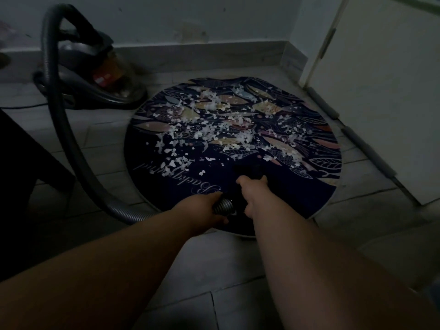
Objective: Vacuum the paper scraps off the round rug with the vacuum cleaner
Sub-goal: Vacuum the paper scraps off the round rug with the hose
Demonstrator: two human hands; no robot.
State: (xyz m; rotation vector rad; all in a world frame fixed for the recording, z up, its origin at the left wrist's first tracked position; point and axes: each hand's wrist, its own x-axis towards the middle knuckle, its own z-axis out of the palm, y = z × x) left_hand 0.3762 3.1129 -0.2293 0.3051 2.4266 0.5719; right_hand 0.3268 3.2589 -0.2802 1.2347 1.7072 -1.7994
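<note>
On dim floor tiles (214,277), paper scraps (214,129) litter the rug (152,186); the left hand (209,209) grips the hose (71,139), the right hand (250,194) grips the nozzle (247,170).

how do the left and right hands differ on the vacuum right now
The left hand grips the ribbed grey flexible hose, nearer the person; the right hand grips the black nozzle piece farther forward, over the dark round patterned rug. Both have fingers curled round vacuum parts.
</note>
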